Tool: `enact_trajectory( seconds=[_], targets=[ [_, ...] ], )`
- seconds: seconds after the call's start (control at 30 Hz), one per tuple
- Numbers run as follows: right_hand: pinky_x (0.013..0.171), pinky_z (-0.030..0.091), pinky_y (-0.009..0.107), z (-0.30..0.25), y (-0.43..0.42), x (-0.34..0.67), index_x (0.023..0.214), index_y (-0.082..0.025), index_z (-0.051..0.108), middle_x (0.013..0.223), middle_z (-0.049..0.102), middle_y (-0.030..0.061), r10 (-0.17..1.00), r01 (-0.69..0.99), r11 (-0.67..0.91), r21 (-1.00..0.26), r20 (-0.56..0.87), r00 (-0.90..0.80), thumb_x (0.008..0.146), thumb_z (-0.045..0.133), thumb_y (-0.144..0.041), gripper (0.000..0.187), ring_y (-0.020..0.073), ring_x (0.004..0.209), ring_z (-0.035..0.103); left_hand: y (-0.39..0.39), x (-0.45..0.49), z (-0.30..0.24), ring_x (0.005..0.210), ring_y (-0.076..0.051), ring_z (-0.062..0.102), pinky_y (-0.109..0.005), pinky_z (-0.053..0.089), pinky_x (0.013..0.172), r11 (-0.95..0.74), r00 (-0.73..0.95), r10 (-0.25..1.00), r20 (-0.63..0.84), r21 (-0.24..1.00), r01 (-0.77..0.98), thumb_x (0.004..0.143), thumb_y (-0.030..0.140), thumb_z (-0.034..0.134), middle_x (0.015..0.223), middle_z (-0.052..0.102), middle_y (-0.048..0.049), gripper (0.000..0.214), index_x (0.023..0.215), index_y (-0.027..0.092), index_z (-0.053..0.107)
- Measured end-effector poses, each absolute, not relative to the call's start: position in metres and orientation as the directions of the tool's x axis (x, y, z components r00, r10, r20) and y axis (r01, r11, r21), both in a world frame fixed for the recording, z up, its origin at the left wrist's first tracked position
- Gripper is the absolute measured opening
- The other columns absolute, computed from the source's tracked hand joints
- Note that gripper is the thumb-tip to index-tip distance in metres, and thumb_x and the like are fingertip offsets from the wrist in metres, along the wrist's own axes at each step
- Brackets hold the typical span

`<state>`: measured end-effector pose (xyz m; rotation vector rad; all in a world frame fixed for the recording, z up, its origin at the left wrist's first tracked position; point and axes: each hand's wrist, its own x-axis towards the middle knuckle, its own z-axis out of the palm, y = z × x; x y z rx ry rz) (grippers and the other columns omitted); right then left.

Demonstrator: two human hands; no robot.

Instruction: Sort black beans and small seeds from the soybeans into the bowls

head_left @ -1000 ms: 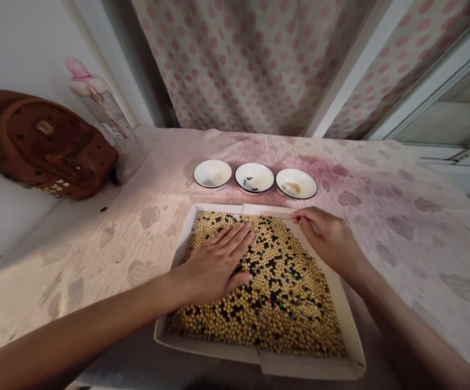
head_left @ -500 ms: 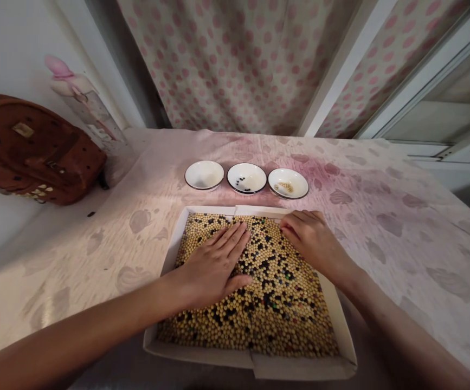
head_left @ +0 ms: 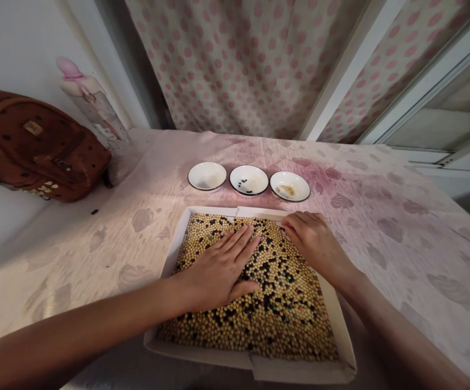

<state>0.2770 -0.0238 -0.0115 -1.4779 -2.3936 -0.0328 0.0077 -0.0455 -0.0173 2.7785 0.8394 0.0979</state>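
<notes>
Hundreds of yellow soybeans (head_left: 287,325) lie packed in a single layer across a shallow white card tray (head_left: 202,348), mixed with many black beans (head_left: 265,268) and some small coloured bits too small to tell apart. The tray sits on the near part of a pink-stained, leaf-patterned tablecloth (head_left: 401,244), directly in front of the person. Two hands are over it. The left hand (head_left: 218,268) lies flat and open on the beans, fingers spread and holding nothing. The right hand (head_left: 311,244) is half curled at the far right of the tray, its fingertips (head_left: 287,227) down among the beans; whether they pinch anything is hidden. Beyond the tray, three white bowls stand in a row, just apart: the left bowl (head_left: 207,176) shows no beans, the middle bowl (head_left: 249,180) holds a few black beans, and the right bowl (head_left: 290,186) holds a small heap of yellow ones. One brown backpack (head_left: 35,146) sits off to the left, beside a pink-topped bottle (head_left: 94,105), and a polka-dot curtain (head_left: 235,65) hangs behind.
</notes>
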Motion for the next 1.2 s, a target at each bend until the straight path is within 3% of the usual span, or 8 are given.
enact_trajectory(
  seconds=[0.23, 0.6, 0.83, 1.03, 1.2],
  targets=[
    [0.081, 0.04, 0.039, -0.013, -0.021, 0.272, 0.089, -0.017, 0.06, 0.088, 0.065, 0.0093, 0.871, 0.882, 0.462, -0.095, 0.236, -0.431, 0.101, 0.039, -0.014, 0.025, 0.0242, 0.085, 0.061, -0.045, 0.01, -0.018, 0.158, -0.031, 0.003, -0.048, 0.013, 0.13, -0.817, 0.843, 0.534, -0.061, 0.221, 0.533, 0.106, 0.061, 0.029, 0.17, 0.005, -0.0184, 0.081, 0.164, 0.008, 0.008],
    [0.078, 0.04, 0.037, -0.017, -0.016, 0.271, 0.09, -0.017, 0.061, 0.085, 0.068, 0.0073, 0.857, 0.882, 0.47, -0.019, 0.247, -0.452, 0.099, 0.043, -0.011, 0.021, 0.0221, 0.078, 0.063, -0.044, 0.015, -0.012, 0.158, -0.03, -0.001, -0.047, 0.01, 0.13, -0.752, 0.769, 0.619, -0.16, 0.163, 0.639, 0.106, 0.062, 0.028, 0.169, -0.003, -0.0175, 0.084, 0.163, 0.004, 0.007],
    [0.07, 0.038, 0.036, -0.019, -0.016, 0.272, 0.085, -0.019, 0.057, 0.075, 0.066, 0.0053, 0.846, 0.88, 0.475, 0.002, 0.275, -0.457, 0.095, 0.044, -0.01, 0.019, 0.0214, 0.069, 0.059, -0.047, 0.011, -0.016, 0.158, -0.029, -0.001, -0.049, 0.01, 0.13, -0.781, 0.809, 0.584, -0.069, 0.223, 0.583, 0.107, 0.062, 0.019, 0.17, 0.0, -0.0146, 0.08, 0.164, 0.008, 0.009],
    [0.066, 0.038, 0.034, 0.002, -0.005, 0.267, 0.088, -0.022, 0.057, 0.069, 0.062, 0.0019, 0.824, 0.879, 0.459, -0.129, 0.432, -0.367, 0.095, 0.047, -0.019, 0.012, 0.02, 0.065, 0.056, -0.046, 0.008, -0.019, 0.158, -0.03, 0.001, -0.05, 0.011, 0.13, -0.788, 0.827, 0.56, -0.052, 0.277, 0.551, 0.106, 0.064, 0.015, 0.17, 0.003, -0.0162, 0.081, 0.164, 0.007, 0.014],
    [0.065, 0.039, 0.031, 0.009, 0.041, 0.245, 0.089, -0.022, 0.059, 0.07, 0.064, 0.0007, 0.837, 0.849, 0.451, -0.275, 0.46, -0.296, 0.093, 0.052, -0.023, 0.008, 0.0183, 0.065, 0.058, -0.045, 0.006, -0.02, 0.158, -0.031, 0.004, -0.05, 0.012, 0.13, -0.779, 0.822, 0.569, -0.028, 0.304, 0.549, 0.105, 0.065, 0.016, 0.169, 0.005, -0.019, 0.084, 0.163, 0.004, 0.014]
  ],
)
